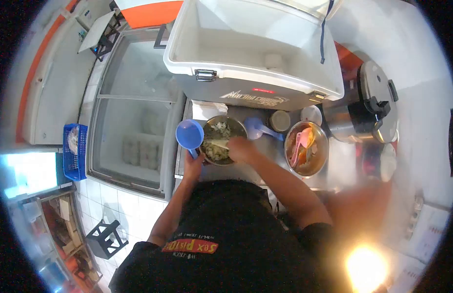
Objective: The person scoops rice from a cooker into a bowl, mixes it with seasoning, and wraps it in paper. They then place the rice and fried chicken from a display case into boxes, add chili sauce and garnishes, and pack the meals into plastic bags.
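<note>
My left hand [193,165] is closed around the handle of a blue plastic dipper [190,135], which is held beside the left rim of a metal bowl [244,128]. Inside the bowl is a pale, greenish-white chopped or shredded food [217,152]. Over the bowl's right side, my right hand [242,149] grips a pale spatula-like utensil [219,143]. Its flat end rests in the food, and my fingers hide the rest. A second blue dipper [254,128] lies just right of the bowl.
A large white cooler [251,83] stands open behind the bowl. To the right are a metal bowl [325,149] holding a pink spoon [299,146], a lidded jar [280,120] and a big metal pot [351,112]. A glass-topped freezer [133,115] sits at left.
</note>
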Motion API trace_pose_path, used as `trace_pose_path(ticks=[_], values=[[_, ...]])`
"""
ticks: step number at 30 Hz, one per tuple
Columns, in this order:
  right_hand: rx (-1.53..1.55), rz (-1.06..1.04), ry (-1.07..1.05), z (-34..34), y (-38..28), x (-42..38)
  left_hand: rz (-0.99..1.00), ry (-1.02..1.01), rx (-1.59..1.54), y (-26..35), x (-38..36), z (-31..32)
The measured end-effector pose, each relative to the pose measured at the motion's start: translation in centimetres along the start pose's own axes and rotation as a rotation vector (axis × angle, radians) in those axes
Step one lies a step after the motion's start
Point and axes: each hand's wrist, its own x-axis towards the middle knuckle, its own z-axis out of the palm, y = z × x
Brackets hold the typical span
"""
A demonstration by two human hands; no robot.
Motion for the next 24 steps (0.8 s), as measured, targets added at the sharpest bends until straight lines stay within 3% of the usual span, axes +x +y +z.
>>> trace_pose_path(ticks=[2,5,7,11,13,16,20,22,23,24], values=[[-0.027,-0.06,-0.092,-0.9,0.4,-1.7,0.076,-0.035,0.056,-1.1,-0.1,-0.7],[-0.143,-0.169,-0.135,2.2,0.8,-2.7,0.038,0.043,0.131,0.4,-0.7,0.4],[0.052,-0.078,0.122,4.8,0.4,-1.8,0.063,0.032,0.096,1.2,-1.2,0.9],[0.12,0.042,0.244,4.0,0.8,0.5,0.014,-0.026,0.09,1.3,-1.0,0.6],[0.249,-0.019,0.134,0.2,1.4,-1.0,0.026,-0.018,0.111,0.4,-0.6,0.1],[0.195,0.029,0.154,-2.6,1.7,-0.5,0.06,-0.019,0.113,0.6,-1.2,0.4],[0.088,-0.013,0.088,2.3,2.1,3.6,0.114,-0.005,0.125,-1.1,0.0,0.0],[-0.032,-0.156,-0.017,3.4,1.6,2.2,0.081,-0.007,0.099,-0.9,-0.1,0.0],[0.09,-0.087,-0.204,-0.2,0.7,-0.1,0.048,-0.007,0.076,-0.8,-0.3,-0.1],[0.092,-0.086,-0.21,-1.5,0.9,-1.7,0.042,-0.007,0.078,-0.4,-0.7,0.0]])
